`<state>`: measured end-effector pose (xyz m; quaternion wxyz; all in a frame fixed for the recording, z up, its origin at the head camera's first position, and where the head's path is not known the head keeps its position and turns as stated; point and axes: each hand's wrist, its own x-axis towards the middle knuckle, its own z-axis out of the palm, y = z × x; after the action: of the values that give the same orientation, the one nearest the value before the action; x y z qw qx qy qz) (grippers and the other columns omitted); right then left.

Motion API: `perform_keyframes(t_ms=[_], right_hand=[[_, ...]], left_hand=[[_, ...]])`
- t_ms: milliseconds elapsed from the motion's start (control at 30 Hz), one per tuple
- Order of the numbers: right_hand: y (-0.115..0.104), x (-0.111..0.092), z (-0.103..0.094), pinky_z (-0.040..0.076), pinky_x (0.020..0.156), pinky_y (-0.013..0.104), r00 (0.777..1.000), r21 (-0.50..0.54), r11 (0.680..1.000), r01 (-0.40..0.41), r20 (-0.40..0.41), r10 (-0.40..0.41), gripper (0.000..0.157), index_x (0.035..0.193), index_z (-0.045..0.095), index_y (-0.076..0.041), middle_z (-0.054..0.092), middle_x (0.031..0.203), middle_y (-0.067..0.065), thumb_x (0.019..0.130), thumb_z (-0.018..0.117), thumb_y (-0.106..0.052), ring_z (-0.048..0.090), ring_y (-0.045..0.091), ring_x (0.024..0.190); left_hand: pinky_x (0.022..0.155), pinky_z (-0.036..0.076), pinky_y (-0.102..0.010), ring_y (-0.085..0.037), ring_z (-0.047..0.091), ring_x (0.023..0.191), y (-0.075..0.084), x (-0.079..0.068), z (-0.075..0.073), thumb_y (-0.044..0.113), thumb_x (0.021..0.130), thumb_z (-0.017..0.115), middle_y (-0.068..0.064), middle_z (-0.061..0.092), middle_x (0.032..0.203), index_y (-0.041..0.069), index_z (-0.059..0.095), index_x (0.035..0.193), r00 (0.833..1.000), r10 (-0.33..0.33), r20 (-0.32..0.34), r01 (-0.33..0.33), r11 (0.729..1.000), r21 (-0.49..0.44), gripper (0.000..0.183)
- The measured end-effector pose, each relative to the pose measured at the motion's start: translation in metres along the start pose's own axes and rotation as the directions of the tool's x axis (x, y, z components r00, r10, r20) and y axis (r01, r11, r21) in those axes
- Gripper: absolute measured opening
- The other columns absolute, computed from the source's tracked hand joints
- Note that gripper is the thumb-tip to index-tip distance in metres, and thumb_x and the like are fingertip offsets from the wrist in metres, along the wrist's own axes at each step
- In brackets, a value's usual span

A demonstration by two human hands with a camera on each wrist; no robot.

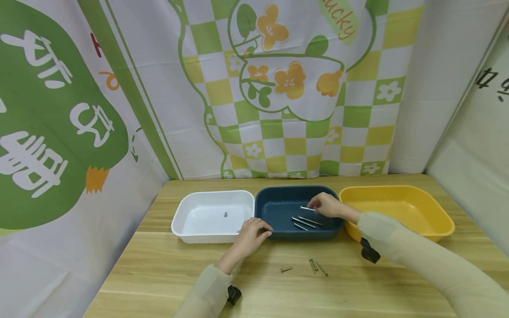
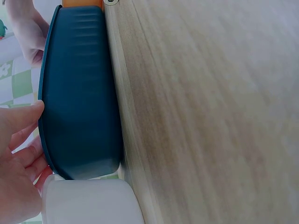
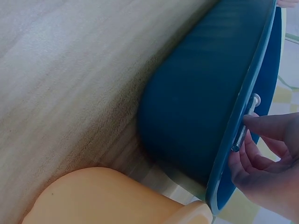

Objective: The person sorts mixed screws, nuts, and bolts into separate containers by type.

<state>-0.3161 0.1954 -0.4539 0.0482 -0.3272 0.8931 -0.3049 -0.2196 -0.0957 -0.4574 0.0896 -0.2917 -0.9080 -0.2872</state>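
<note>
Inside the blue tray (image 1: pixel 278 235), my right hand (image 1: pixel 327 204) pinches a long silver screw (image 3: pixel 240 138) between thumb and fingers. Its round head and threaded end stick out on either side of the fingertips. Several more silver screws (image 1: pixel 305 223) lie on the tray floor below that hand. My left hand (image 1: pixel 251 237) is at the near left corner of the blue tray, beside the white tray (image 1: pixel 210 239). Its thumb (image 2: pixel 33 112) is at the blue rim while the other fingers pass behind it, holding the edge.
In the white tray sits a small silver piece (image 1: pixel 226 214). A yellow tray (image 1: pixel 401 190) stands to the right, under my right forearm. Several brass-coloured screws (image 1: pixel 314 266) lie on the wooden table (image 1: pixel 159 274) in front of the trays. A patterned curtain (image 1: pixel 278 150) hangs behind.
</note>
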Motion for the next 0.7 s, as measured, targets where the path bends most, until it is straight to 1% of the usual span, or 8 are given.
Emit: perform_keyframes(t_ms=[133, 200, 233, 367, 433, 467, 567, 700], right_hand=[[0.094, 0.022, 0.031, 0.035, 0.049, 0.022, 0.996, 0.019, 0.996, 0.092, -0.009, -0.092, 0.024, 0.094, 0.070, -0.010, 0.053, 0.065, -0.006, 0.075, 0.060, 0.002, 0.045, 0.007, 0.056], [0.102, 0.026, 0.034, 0.037, 0.050, 0.025, 0.999, 0.009, 0.999, 0.048, 0.016, -0.048, 0.023, 0.095, 0.070, -0.010, 0.055, 0.066, -0.002, 0.076, 0.063, 0.000, 0.047, 0.011, 0.058], [0.104, 0.026, 0.034, 0.036, 0.049, 0.024, 0.997, 0.026, 0.997, 0.071, 0.009, -0.071, 0.023, 0.095, 0.070, -0.010, 0.054, 0.066, -0.004, 0.076, 0.063, 0.000, 0.046, 0.009, 0.057], [0.031, 0.014, 0.009, 0.040, 0.053, 0.027, 0.997, 0.038, 0.997, -0.061, 0.048, 0.060, 0.020, 0.094, 0.069, 0.000, 0.055, 0.067, 0.004, 0.076, 0.063, 0.002, 0.048, 0.015, 0.059], [0.001, 0.008, 0.000, 0.039, 0.053, 0.025, 0.997, 0.046, 0.996, -0.074, 0.036, 0.072, 0.020, 0.093, 0.068, 0.004, 0.055, 0.065, 0.002, 0.074, 0.061, 0.005, 0.046, 0.011, 0.058], [-0.016, 0.005, -0.004, 0.040, 0.054, 0.025, 0.993, 0.031, 0.993, -0.116, 0.038, 0.115, 0.020, 0.092, 0.067, 0.006, 0.055, 0.065, 0.003, 0.074, 0.060, 0.006, 0.047, 0.011, 0.059], [-0.033, 0.002, -0.006, 0.039, 0.055, 0.023, 0.992, 0.004, 0.992, -0.129, 0.009, 0.129, 0.020, 0.091, 0.066, 0.009, 0.055, 0.063, 0.003, 0.073, 0.059, 0.007, 0.045, 0.008, 0.058], [-0.037, 0.001, -0.004, 0.041, 0.058, 0.024, 0.987, -0.021, 0.986, -0.163, -0.013, 0.163, 0.021, 0.094, 0.065, 0.011, 0.059, 0.068, 0.005, 0.073, 0.058, 0.009, 0.048, 0.009, 0.062]], left_hand=[[0.090, 0.038, -0.041, -0.019, 0.054, 0.089, 0.001, 0.000, 0.000, 0.015, 0.087, 0.061, -0.002, 0.064, 0.091, 0.008, 0.068, 0.094, 1.000, -0.007, 0.004, 0.007, 1.000, -0.006, 0.012], [0.090, 0.038, -0.042, -0.019, 0.054, 0.089, 0.001, 0.000, 0.000, 0.014, 0.087, 0.061, -0.003, 0.064, 0.091, 0.008, 0.067, 0.094, 1.000, -0.005, 0.002, 0.005, 1.000, -0.013, 0.011], [0.090, 0.038, -0.042, -0.019, 0.054, 0.089, 0.001, 0.000, 0.000, 0.014, 0.087, 0.061, -0.003, 0.064, 0.091, 0.007, 0.067, 0.094, 1.000, -0.002, 0.000, 0.002, 1.000, -0.015, 0.011], [0.089, 0.038, -0.042, -0.019, 0.054, 0.088, 0.000, 0.000, 0.001, 0.013, 0.086, 0.061, -0.003, 0.063, 0.090, 0.008, 0.067, 0.093, 1.000, 0.010, -0.009, -0.010, 1.000, -0.015, 0.010], [0.088, 0.039, -0.041, -0.019, 0.054, 0.088, -0.001, 0.000, 0.001, 0.014, 0.087, 0.061, -0.002, 0.063, 0.090, 0.009, 0.067, 0.093, 1.000, 0.012, -0.009, -0.012, 1.000, -0.008, 0.010], [0.088, 0.039, -0.041, -0.018, 0.054, 0.088, -0.001, 0.000, 0.001, 0.015, 0.087, 0.061, -0.002, 0.064, 0.090, 0.009, 0.067, 0.093, 1.000, 0.012, -0.010, -0.012, 1.000, -0.006, 0.010], [0.088, 0.039, -0.041, -0.018, 0.054, 0.089, -0.002, 0.000, 0.001, 0.016, 0.087, 0.061, -0.002, 0.064, 0.090, 0.009, 0.067, 0.093, 1.000, 0.006, -0.005, -0.006, 1.000, -0.009, 0.011], [0.088, 0.038, -0.041, -0.019, 0.054, 0.089, -0.002, 0.000, 0.001, 0.016, 0.087, 0.061, -0.003, 0.064, 0.090, 0.009, 0.067, 0.093, 1.000, 0.001, -0.001, -0.001, 1.000, -0.019, 0.011]])
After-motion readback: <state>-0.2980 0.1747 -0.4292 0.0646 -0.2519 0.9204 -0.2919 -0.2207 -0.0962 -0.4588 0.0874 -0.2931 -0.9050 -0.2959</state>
